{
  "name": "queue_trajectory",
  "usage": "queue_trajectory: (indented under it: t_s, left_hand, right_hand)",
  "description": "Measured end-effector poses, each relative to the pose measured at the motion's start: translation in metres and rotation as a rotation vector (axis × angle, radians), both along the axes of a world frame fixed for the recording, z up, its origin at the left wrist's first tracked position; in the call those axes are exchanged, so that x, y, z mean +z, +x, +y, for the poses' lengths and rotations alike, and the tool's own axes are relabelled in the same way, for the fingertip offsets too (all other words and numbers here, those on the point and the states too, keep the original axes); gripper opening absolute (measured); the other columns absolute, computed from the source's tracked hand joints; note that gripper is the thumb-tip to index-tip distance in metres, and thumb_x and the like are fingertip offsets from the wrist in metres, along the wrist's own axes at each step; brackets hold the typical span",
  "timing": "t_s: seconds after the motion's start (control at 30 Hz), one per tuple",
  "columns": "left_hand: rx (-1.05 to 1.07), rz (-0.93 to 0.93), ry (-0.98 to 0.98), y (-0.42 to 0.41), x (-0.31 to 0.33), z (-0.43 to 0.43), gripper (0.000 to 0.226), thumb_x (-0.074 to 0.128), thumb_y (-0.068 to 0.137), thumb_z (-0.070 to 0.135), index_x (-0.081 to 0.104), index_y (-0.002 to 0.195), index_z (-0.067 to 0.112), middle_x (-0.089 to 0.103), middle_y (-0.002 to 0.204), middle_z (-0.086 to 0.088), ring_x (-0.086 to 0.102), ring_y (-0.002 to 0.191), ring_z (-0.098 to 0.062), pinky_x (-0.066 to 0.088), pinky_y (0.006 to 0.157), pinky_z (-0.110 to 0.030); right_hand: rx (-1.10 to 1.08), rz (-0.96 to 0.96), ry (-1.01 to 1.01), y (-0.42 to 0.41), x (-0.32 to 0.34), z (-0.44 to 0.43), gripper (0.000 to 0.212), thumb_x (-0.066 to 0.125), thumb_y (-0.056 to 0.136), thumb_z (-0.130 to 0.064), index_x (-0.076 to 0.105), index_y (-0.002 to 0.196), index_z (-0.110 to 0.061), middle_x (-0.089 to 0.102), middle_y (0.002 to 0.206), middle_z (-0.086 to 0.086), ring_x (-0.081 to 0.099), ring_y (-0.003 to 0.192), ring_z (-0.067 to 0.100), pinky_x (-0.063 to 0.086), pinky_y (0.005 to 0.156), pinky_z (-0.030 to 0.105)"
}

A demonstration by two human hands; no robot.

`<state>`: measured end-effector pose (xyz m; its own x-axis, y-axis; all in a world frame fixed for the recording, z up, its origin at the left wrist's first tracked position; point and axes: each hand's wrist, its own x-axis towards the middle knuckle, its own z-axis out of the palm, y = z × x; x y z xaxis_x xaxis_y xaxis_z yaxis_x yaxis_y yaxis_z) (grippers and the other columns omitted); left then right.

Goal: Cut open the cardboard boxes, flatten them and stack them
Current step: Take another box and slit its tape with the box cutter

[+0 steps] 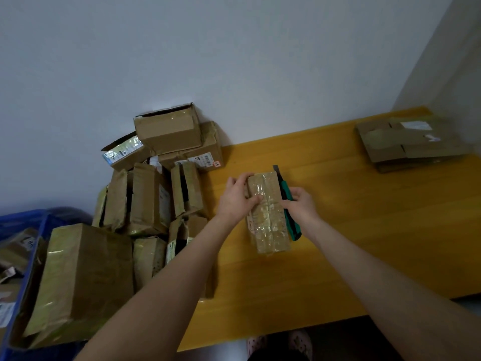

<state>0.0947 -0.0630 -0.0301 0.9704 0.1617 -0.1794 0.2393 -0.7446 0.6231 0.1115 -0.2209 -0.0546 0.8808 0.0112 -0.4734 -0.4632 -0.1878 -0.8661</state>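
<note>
Head view: left hand (235, 198) clasped around taped box (268, 212), right hand (302, 207) gripping green knife (287, 204) alongside.

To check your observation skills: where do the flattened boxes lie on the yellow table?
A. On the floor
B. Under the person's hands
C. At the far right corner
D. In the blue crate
C: the flattened boxes lie stacked at the far right corner of the yellow table.

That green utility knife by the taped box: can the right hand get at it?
Probably yes. The right hand is already at the green utility knife, which lies on the table against the taped box; nothing covers it.
</note>
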Motion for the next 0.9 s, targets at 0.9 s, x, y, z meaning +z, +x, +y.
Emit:
queue_trajectory:
  t_s: [0.9]
  left_hand:
    - [0.115, -0.102, 0.05, -0.004, 0.002, -0.012, 0.052, 0.064, 0.091, 0.02, 0.043, 0.138, 0.023, 0.062, 0.125, -0.008, 0.06, 0.112, -0.03, 0.05, 0.092, -0.041]
  right_hand:
    - [-0.124, -0.048, 0.029, -0.034, -0.01, 0.003, 0.022, 0.058, 0.095, -0.02, 0.042, 0.11, -0.02, 0.056, 0.09, -0.006, 0.059, 0.075, 0.009, 0.047, 0.056, 0.023]
